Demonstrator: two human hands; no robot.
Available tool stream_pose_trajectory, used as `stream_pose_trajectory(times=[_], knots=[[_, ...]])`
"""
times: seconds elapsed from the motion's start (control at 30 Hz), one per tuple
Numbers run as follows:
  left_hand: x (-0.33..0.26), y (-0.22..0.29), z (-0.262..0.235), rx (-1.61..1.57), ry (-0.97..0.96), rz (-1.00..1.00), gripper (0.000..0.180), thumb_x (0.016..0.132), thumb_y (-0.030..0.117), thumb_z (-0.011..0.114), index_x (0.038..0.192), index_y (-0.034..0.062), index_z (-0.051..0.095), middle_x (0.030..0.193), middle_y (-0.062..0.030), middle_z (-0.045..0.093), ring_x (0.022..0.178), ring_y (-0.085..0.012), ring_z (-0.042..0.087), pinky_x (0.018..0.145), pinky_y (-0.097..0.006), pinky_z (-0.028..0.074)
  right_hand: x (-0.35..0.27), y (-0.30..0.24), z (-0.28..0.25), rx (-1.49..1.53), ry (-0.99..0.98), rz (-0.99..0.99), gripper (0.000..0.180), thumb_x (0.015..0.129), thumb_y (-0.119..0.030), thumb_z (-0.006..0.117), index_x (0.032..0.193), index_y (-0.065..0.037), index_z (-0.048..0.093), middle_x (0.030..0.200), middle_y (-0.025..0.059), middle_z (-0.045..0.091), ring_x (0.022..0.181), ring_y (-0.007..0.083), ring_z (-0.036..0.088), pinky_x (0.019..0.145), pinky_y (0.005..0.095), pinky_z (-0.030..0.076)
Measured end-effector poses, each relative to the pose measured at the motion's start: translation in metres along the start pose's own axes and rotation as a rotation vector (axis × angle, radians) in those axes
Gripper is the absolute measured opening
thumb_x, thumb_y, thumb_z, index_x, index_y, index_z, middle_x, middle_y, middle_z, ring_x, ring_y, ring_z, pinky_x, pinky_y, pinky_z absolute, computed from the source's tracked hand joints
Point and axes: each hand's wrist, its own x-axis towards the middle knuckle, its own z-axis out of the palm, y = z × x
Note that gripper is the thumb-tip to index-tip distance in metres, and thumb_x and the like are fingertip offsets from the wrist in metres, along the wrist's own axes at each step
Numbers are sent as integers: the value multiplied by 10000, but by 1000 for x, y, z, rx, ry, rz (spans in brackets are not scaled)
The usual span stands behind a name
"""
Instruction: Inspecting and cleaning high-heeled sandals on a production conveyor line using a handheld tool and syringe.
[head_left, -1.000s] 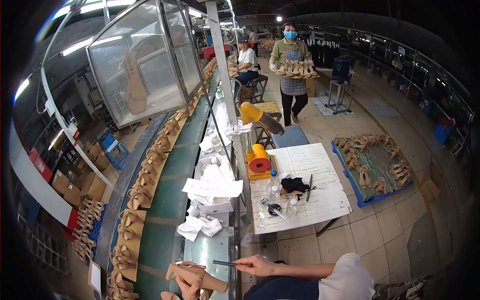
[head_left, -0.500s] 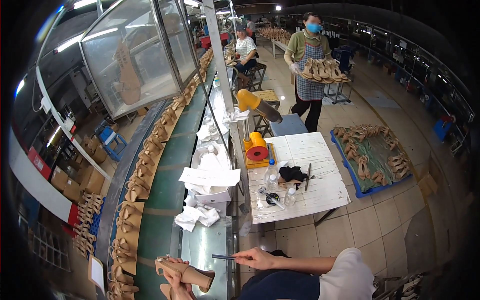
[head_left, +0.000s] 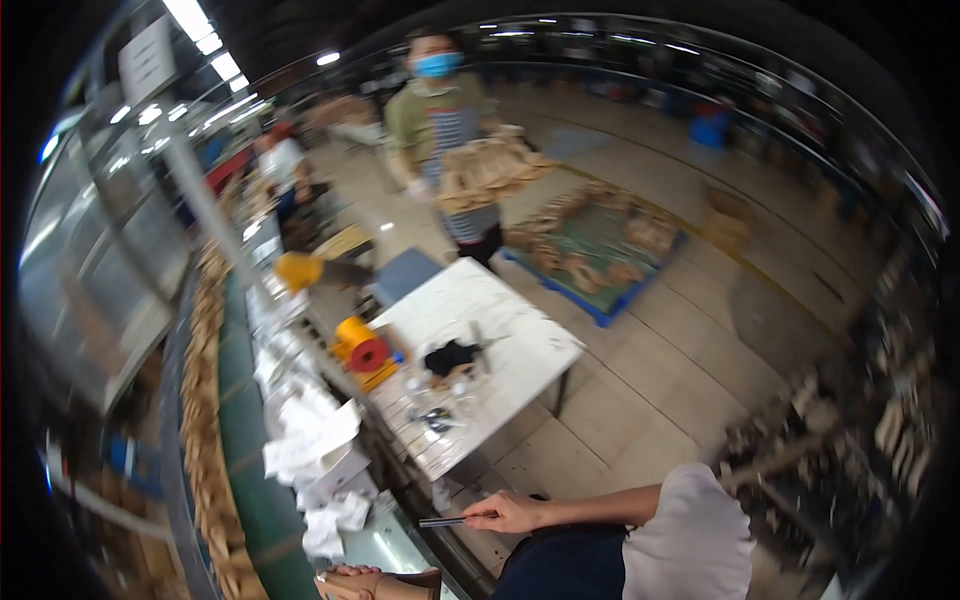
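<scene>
At the bottom edge my left hand (head_left: 350, 571) is closed around a tan high-heeled sandal (head_left: 405, 584), its block heel pointing right; part of the shoe and hand is cut off by the frame. My right hand (head_left: 503, 512) pinches a slim dark pen-like stick (head_left: 438, 522). The stick points left, above and apart from the shoe. Below both lies the shiny metal edge strip (head_left: 388, 548) of the conveyor, with crumpled white paper (head_left: 325, 525) farther along it.
The green conveyor (head_left: 262, 480) carries a row of tan sandals (head_left: 205, 420) on my left. Ahead stands a white table (head_left: 500, 340) with a yellow machine (head_left: 362, 348), bottles and black cloth. A masked person (head_left: 440, 130) carries a tray of shoes beside a blue pallet (head_left: 602, 318). Shoe racks (head_left: 800, 450) fill the right.
My view has swung to the right, so the table and person appear farther left. The left hand and sandal sit lower in view. Both hands keep their holds.
</scene>
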Motion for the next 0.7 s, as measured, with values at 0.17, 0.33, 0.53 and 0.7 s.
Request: stream_pose_trajectory(times=[0.17, 0.33, 0.53, 0.7], knots=[[40, -43, 67, 1, -343, -179, 558, 674, 82, 734, 1141, -5, 442, 1022, -129, 543, 890, -211, 552, 787, -346, 491, -61, -9, -26, -3, 218, 83, 311, 887, -279, 543, 1081, -42, 595, 722, 40, 611, 625, 78, 511, 561, 256, 405], [37, -68, 126, 22, -581, -265, 527, 669, 80, 755, 1110, -16, 483, 1012, -131, 569, 882, -200, 563, 778, -327, 489, -117, -6, -29, 6, 455, 133, 324, 898, -291, 533, 1109, -52, 587, 731, 23, 608, 649, 53, 487, 594, 244, 409], [25, -68, 135, 171, -725, -371, 489, 664, 77, 781, 1072, -30, 533, 1001, -133, 600, 873, -187, 576, 767, -305, 487, -150, -20, -37, 46, 632, 173, 336, 898, -281, 529, 1128, -39, 571, 757, 28, 620, 665, 55, 489, 608, 245, 414], [34, -113, 143, 309, -711, -383, 515, 622, 83, 789, 1048, 8, 509, 948, -96, 578, 839, -173, 555, 747, -308, 479, -176, -13, -53, 92, 707, 225, 329, 881, -279, 551, 1093, -28, 581, 795, 93, 647, 684, 117, 570, 638, 277, 443]])
